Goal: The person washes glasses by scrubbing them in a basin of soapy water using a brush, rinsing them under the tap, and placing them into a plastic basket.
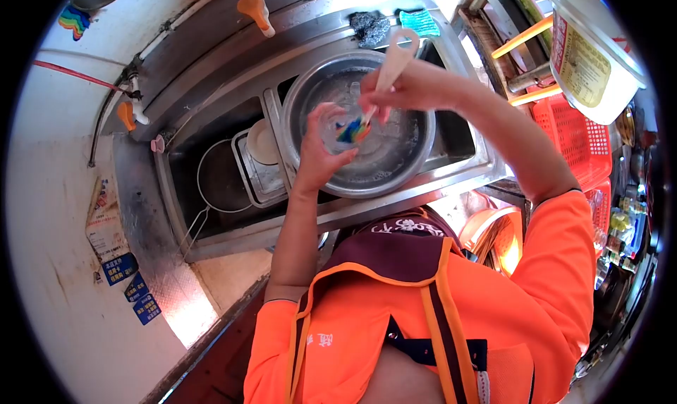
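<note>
My left hand [323, 146] is closed around a clear cup [329, 125], tilted with its mouth toward my right hand. My right hand [405, 86] grips the white handle [396, 62] of a sponge brush. The brush's rainbow-coloured sponge head [350, 131] is at the cup's mouth; how far it reaches inside I cannot tell. Both hands are above a large round metal basin [302, 86] with water in it, which sits over the right part of a steel sink [384, 199].
In the left sink bay are a round wire-handled strainer [199, 182], a metal tray [271, 192] and a white bowl [262, 141]. A steel scrubber [369, 28] and a blue cloth [419, 23] lie behind the basin. An orange basket [575, 139] and a white tub [582, 58] stand at right.
</note>
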A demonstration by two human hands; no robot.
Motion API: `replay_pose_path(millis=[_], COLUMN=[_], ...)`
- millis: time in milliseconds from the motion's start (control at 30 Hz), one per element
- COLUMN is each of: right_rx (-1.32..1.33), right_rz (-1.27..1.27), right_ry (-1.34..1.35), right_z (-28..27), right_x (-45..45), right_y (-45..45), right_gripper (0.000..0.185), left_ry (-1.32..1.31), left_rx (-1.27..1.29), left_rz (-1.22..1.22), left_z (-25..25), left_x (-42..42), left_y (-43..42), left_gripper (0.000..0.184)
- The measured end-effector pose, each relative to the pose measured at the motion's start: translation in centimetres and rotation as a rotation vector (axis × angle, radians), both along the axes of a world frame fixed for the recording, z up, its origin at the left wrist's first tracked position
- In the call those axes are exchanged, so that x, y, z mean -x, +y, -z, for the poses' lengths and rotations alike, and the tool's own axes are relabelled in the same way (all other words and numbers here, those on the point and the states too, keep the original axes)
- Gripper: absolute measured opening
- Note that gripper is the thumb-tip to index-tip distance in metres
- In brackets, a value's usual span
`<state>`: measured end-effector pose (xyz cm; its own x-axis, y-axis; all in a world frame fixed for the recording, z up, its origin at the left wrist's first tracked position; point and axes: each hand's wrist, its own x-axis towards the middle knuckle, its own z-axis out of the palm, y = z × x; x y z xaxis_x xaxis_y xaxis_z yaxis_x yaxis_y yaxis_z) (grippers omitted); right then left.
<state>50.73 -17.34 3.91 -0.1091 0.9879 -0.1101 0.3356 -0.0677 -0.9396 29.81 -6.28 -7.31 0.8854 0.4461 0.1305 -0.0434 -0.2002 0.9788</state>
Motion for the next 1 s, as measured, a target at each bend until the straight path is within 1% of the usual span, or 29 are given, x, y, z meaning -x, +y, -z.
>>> replay_pose_path(millis=[33,100,133,200,233,300,333,367,433,467,533,567,633,667,700,767,800,833,867,900,933,967,1000], right_rx=[-0.058,-0.413,-0.415,-0.490,-0.488,-0.394,-0.239,-0.110,-0.036,-0.038,-0.001,0.000,-0.161,-0.209,-0.212,-0.238,-0.221,-0.219,-0.135,-0.051,0.001,0.097,0.046], right_rz=[0.018,0.060,0.066,0.039,0.040,0.192,0.226,0.298,0.355,0.353,0.442,0.445,0.513,0.502,0.510,0.381,0.356,0.356,0.219,0.083,-0.001,0.006,0.034], right_ry=[-0.159,-0.289,-0.297,-0.341,-0.339,-0.275,-0.305,-0.253,0.057,0.050,0.095,0.098,-0.123,-0.042,-0.045,-0.035,0.060,0.064,-0.018,-0.099,0.047,0.008,-0.062], right_z=[-0.1,0.0,-0.6,-1.4,-1.2,-0.3,-0.3,-0.2,0.9,0.9,0.8,1.3,2.1,2.0,1.4,0.2,-0.6,-1.2,-1.8,-2.3,-2.8,-3.4,-3.3], right_x=[-0.6,-0.2,0.3,1.3,0.9,-0.5,-0.5,0.4,1.9,2.1,2.4,2.2,1.4,1.7,2.1,3.0,3.5,3.3,2.9,2.5,1.6,0.8,0.1], right_y=[0.8,2.4,3.1,3.9,3.7,2.7,1.9,1.1,-0.4,-0.7,-1.0,-0.5,1.3,1.9,2.6,3.4,3.1,2.8,2.4,1.9,1.4,1.3,1.8], right_gripper=[0.024,0.025,0.025,0.028,0.028,0.027,0.025,0.025,0.026,0.026,0.028,0.028,0.028,0.032,0.032,0.026,0.026,0.026,0.026,0.025,0.026,0.027,0.028], left_ry=[-0.001,0.065,0.059,0.027,0.029,-0.082,-0.047,-0.054,0.072,0.073,0.056,0.047,0.043,0.036,0.033,0.093,0.096,0.037,-0.022,-0.019,-0.062,-0.108,-0.109], left_rx=[0.000,0.015,0.011,0.108,0.109,0.006,-0.096,-0.100,-0.129,-0.240,-0.231,-0.221,-0.192,-0.161,-0.164,0.010,0.009,0.089,0.170,0.172,0.143,0.113,0.113], left_rz=[0.000,-0.028,-0.022,-0.027,-0.027,-0.088,-0.096,-0.109,-0.251,-0.281,-0.270,-0.256,-0.219,-0.186,-0.179,-0.126,-0.124,-0.087,-0.053,-0.055,0.001,0.057,0.054], left_z=[-0.2,-1.0,-1.4,-1.9,-2.2,-2.6,-2.4,-2.3,-2.6,-2.5,-2.1,-1.9,-1.5,-1.4,-1.7,-2.4,-2.6,-2.8,-2.8,-2.6,-2.2,-1.9,-2.0], left_x=[-0.1,-0.4,-0.7,-0.7,-0.6,-0.5,-0.5,-0.4,-0.8,-0.8,-0.6,-0.5,-0.6,-0.8,-1.0,-1.0,-1.0,-0.8,-0.6,-0.4,-0.3,-0.2,-0.1], left_y=[-0.2,-0.8,-0.8,-0.7,-0.6,0.1,0.6,0.6,-0.5,-0.7,-0.6,-0.7,-0.8,-0.9,-1.0,-1.3,-1.2,-1.1,-0.9,-0.6,-0.2,0.1,0.0], left_gripper=[0.087,0.085,0.085,0.085,0.085,0.084,0.083,0.083,0.081,0.079,0.080,0.081,0.082,0.084,0.084,0.086,0.086,0.087,0.088,0.088,0.087,0.086,0.086])
